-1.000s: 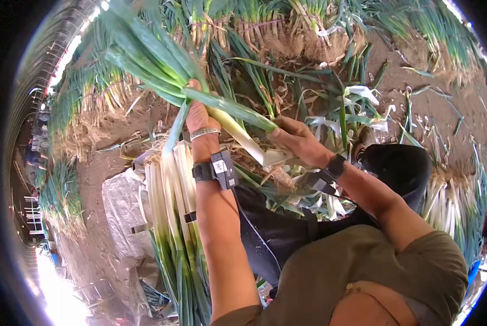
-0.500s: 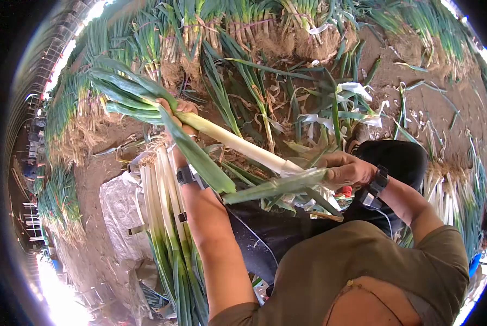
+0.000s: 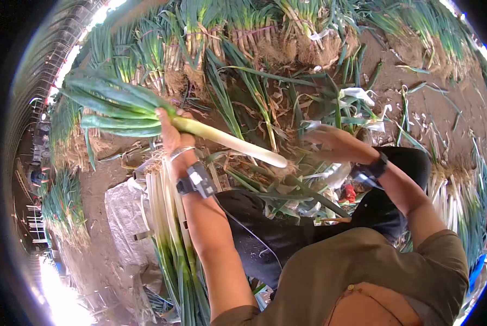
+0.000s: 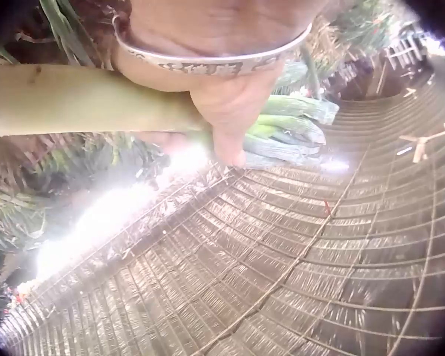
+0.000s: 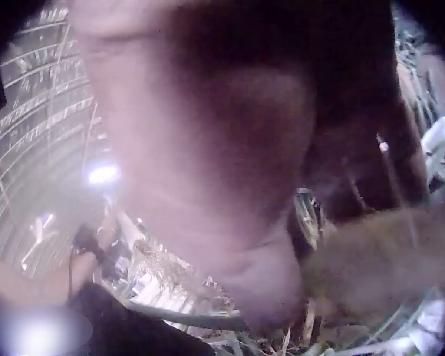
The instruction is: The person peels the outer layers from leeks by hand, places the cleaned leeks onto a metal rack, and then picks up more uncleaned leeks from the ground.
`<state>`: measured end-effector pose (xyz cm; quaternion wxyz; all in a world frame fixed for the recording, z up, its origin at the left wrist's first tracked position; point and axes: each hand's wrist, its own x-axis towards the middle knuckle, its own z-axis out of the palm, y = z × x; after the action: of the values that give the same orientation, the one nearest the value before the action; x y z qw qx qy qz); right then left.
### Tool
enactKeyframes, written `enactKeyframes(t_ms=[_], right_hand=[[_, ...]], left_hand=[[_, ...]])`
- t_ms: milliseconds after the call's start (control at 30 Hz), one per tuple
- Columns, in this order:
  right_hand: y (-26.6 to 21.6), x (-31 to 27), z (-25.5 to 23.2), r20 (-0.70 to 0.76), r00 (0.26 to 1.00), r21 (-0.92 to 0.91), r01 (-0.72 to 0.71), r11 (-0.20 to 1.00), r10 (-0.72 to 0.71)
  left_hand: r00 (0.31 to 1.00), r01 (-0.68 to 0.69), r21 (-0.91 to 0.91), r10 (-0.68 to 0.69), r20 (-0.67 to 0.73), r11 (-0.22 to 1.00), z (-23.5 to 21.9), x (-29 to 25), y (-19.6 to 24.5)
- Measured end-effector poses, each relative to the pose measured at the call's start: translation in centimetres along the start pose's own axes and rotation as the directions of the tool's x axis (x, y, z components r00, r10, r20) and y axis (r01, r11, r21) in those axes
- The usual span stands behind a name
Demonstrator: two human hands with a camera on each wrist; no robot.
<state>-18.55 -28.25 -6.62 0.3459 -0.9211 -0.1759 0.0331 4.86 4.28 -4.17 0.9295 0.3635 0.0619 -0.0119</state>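
Note:
My left hand (image 3: 173, 133) grips a thick green onion (image 3: 238, 146) where its white stalk turns into green leaves. The leaves fan out to the left, while the bare white stalk slants down to the right and ends in a tuft of roots. In the left wrist view the thumb and fingers wrap round the pale stalk (image 4: 67, 100). Beyond the root end, my right hand (image 3: 338, 144) is raised with its fingers extended and holds nothing; motion blurs it. The right wrist view shows mostly its palm (image 5: 200, 148).
Peeled white onions (image 3: 170, 217) lie in a row by my left forearm, beside a pale sack (image 3: 124, 214). Stripped leaves (image 3: 287, 193) litter the ground before my knees. Tied onion bundles (image 3: 254, 35) line the back, with more onions (image 3: 455, 190) at the right.
My right hand pulled an outer leaf down along the stalk, let it go and rose off the root end. My left hand shifted left and down, still gripping the onion, whose white stalk now shows bare.

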Motion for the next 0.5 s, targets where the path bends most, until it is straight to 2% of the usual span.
enactKeyframes(t_ms=[67, 133, 167, 200, 233, 300, 333, 400, 433, 467, 500], right_hand=[[-2.6, 5.8, 1.0, -0.164, 0.978, 0.071, 0.142, 0.987, -0.129], [-6.2, 10.5, 1.4, -0.219, 0.969, 0.04, 0.13, 0.991, -0.119], [-7.4, 12.5, 2.1, -0.311, 0.937, 0.047, 0.181, 0.982, -0.158], [-7.8, 14.6, 3.3, -0.406, 0.888, 0.0, 0.237, 0.971, -0.217], [-8.5, 16.2, 4.0, -0.395, 0.905, -0.091, 0.131, 0.987, -0.156], [-8.6, 18.5, 5.4, -0.612, 0.73, -0.268, 0.17, 0.948, -0.304], [-8.3, 18.9, 5.7, -0.61, 0.729, -0.271, 0.175, 0.946, -0.31], [-7.6, 19.0, 5.9, -0.585, 0.798, -0.132, 0.082, 0.988, -0.144], [-7.3, 18.9, 5.9, -0.581, 0.8, -0.137, 0.089, 0.987, -0.153], [-6.9, 18.5, 5.7, -0.59, 0.8, -0.032, 0.116, 0.993, -0.113], [-6.6, 18.0, 5.6, -0.593, 0.802, 0.074, 0.14, 0.987, -0.069]], left_hand=[[0.994, 0.009, 0.12, -0.021, 0.103, 0.993, -0.3, 0.7, -1.1], [0.98, -0.022, 0.184, -0.016, 0.2, 0.983, 1.2, -1.1, -2.5], [0.969, -0.032, 0.225, -0.024, 0.245, 0.974, 1.8, -1.9, -3.1], [0.964, -0.04, 0.093, 0.014, 0.266, 0.995, 2.3, -2.5, -4.0], [0.939, 0.052, 0.093, -0.08, 0.334, 0.994, 2.7, -2.8, -4.1], [0.936, 0.023, 0.182, -0.086, 0.343, 0.983, 3.4, -3.7, -4.4], [0.947, -0.002, 0.318, -0.1, 0.304, 0.948, 3.8, -4.3, -4.0], [0.922, 0.022, 0.29, -0.132, 0.365, 0.957, 4.4, -5.6, -3.4], [0.903, 0.011, 0.271, -0.126, 0.411, 0.963, 4.5, -5.8, -3.2], [0.886, -0.023, 0.346, -0.141, 0.441, 0.938, 4.2, -5.6, -3.1], [0.889, -0.023, 0.341, -0.136, 0.437, 0.94, 4.3, -5.8, -3.0]])
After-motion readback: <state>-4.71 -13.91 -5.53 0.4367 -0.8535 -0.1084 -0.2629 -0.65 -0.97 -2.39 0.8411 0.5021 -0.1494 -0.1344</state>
